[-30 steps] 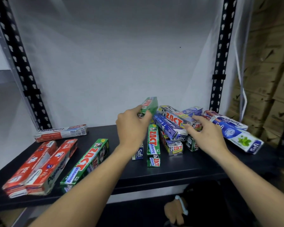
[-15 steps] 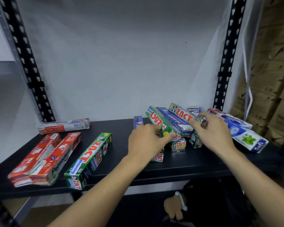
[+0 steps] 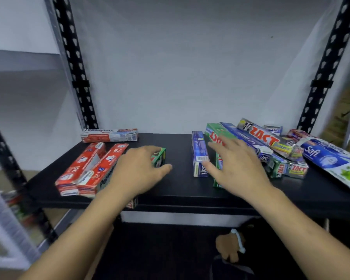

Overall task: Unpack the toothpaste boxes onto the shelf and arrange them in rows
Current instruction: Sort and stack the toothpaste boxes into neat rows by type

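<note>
At the shelf's (image 3: 180,190) back left, a white-and-red toothpaste box (image 3: 109,135) reads "Pepsodent". At its front left, a red box (image 3: 104,168) shows "10X" and "Pepsodent". On its right side, a grey box (image 3: 261,136) says "ZACT" and a blue-and-white box (image 3: 327,157) says "Safi".

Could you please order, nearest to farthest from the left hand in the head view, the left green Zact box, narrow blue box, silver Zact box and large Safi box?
1. left green Zact box, under the left hand.
2. narrow blue box, mid-shelf.
3. silver Zact box, atop the right pile.
4. large Safi box, far right.
</note>
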Tool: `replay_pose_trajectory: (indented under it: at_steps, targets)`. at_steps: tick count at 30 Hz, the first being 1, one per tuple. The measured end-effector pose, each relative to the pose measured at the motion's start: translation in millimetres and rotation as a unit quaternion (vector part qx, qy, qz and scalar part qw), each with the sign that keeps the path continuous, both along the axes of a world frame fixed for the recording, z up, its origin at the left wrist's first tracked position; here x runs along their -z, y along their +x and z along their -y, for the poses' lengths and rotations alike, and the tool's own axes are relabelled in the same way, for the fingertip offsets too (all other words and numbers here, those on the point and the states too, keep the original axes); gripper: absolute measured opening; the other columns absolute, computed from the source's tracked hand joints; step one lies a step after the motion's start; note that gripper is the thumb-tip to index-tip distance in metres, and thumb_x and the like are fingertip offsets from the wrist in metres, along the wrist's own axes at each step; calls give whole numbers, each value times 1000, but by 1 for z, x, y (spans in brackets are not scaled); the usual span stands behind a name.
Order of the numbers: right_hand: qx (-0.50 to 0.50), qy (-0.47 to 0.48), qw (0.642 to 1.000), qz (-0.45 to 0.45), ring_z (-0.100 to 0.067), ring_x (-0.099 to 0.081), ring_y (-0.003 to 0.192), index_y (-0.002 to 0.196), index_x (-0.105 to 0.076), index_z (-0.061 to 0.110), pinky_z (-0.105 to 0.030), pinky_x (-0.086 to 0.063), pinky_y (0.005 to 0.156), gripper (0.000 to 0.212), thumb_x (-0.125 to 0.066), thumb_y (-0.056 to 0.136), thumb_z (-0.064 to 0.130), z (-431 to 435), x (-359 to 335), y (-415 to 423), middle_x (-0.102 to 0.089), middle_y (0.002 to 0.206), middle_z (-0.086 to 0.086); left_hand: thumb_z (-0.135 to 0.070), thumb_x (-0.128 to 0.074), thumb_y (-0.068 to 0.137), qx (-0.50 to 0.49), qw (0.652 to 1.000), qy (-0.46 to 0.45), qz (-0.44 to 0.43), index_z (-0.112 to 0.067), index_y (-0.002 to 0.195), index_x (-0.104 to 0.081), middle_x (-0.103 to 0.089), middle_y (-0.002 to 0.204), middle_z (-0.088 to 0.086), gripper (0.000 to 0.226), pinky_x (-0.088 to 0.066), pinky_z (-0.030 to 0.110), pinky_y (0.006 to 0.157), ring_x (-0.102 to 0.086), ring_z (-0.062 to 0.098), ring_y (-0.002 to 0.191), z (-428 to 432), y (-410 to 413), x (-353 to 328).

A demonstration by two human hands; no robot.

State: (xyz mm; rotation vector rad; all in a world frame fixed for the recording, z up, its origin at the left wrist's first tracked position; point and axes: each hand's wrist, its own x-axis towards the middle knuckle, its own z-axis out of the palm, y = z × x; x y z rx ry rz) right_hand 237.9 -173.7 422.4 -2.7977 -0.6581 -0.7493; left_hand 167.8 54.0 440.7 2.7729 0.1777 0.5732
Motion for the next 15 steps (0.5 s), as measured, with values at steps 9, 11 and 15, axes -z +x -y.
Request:
replay_pose_trajectory:
  at_steps: [9, 11, 15]
  targets:
    - [109, -89, 990, 13, -34, -33, 138, 138, -53, 25, -52, -24, 114, 55, -57, 84, 34, -5, 15, 8, -47, 148, 0, -20, -70, 86, 81, 974, -202, -54, -38, 136, -55, -34, 153, -26, 56, -46, 19, 83, -60, 3, 108, -34, -21, 25]
    - [119, -62, 991, 25, -34, -34, 139, 138, -54, 24, -57, -16, 115, 53, -57, 86, 30, -10, 16, 8, -50, 146, 0, -15, -68, 85, 79, 966, -245, -35, -36, 134, -58, -36, 152, -26, 54, -48, 21, 82, -60, 3, 109, -33, -19, 29]
    - [89, -14, 991, 99, -33, -44, 133, 124, -66, 23, -59, -14, 113, 36, -49, 95, 35, -29, 20, 4, -65, 127, 1, -15, -65, 85, 73, 957, -281, -7, -31, 134, -59, -38, 153, -21, 52, -46, 23, 91, -55, 5, 115, -21, -11, 35]
